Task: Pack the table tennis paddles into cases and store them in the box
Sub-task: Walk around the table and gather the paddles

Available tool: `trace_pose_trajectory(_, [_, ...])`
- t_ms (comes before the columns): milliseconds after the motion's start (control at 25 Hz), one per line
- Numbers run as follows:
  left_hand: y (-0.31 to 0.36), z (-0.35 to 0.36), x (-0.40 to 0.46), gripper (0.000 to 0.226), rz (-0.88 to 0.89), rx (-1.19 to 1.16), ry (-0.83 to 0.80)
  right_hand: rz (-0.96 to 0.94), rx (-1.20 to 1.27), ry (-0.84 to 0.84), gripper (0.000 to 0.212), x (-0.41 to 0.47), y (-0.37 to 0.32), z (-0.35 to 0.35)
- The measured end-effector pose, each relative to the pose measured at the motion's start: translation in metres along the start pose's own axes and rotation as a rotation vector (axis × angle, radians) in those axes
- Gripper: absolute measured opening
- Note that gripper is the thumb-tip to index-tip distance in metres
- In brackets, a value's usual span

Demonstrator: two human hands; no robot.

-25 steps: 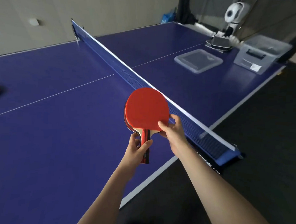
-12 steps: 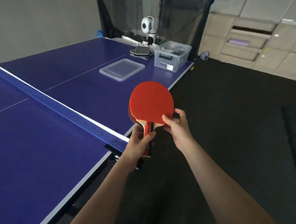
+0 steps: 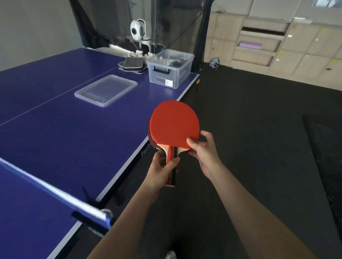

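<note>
The left hand [image 3: 160,169] grips the handles of the stacked paddles [image 3: 174,125], fingers curled round them and the thumb laid across the top handle. The right hand [image 3: 204,149] pinches the lower right edge of the top blade, thumb on the red face and the other fingers behind it. The red face points up toward the camera. How many paddles are in the stack cannot be told; darker blade edges show to the left of the top one.

The stack is held in the air just past the long edge of the table [image 3: 67,138], over dark floor [image 3: 255,125]. To the right of the fingers and below them the floor lies open. Left of the fingers runs the white side edge of the table.

Beyond the fingertips, up and to the left, the clear box [image 3: 171,70] stands at the far corner of the table, close to both edges, without a lid on it. Its lid [image 3: 105,90] lies flat on the table left of the box, apart from it. Dark cases [image 3: 133,64] lie stacked just behind and left of the box. Between the paddles and the box the table surface is bare blue.

Below and left of the left hand, the net [image 3: 40,185] ends at a clamp over the table edge.
</note>
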State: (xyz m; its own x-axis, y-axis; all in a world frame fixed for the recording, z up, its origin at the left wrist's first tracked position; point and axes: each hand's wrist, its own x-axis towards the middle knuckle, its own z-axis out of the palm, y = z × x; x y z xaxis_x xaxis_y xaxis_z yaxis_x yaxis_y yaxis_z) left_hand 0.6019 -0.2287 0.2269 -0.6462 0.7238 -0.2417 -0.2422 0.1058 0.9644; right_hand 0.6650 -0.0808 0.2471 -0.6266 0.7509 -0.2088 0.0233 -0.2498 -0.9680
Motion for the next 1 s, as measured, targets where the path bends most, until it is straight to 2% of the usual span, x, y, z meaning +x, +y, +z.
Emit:
trace_pose_trajectory(320, [0.024,0.013,0.135,0.044,-0.041,-0.046,0.030,0.052,-0.057,-0.031,0.051,0.144,-0.024,0.002])
trace_pose_trajectory(440, [0.027,0.016,0.167,0.037,-0.060,-0.039,0.060,0.076,-0.048,-0.068,0.052,0.182,-0.023,0.002])
trace_pose_trajectory(680, [0.037,0.047,0.251,0.044,-0.082,-0.060,0.185,0.099,-0.059,-0.166,0.052,0.283,-0.036,-0.012])
trace_pose_trajectory(1000, [0.052,0.100,0.346,0.028,-0.052,-0.158,0.365,0.098,-0.175,-0.332,0.042,0.406,-0.066,-0.028])
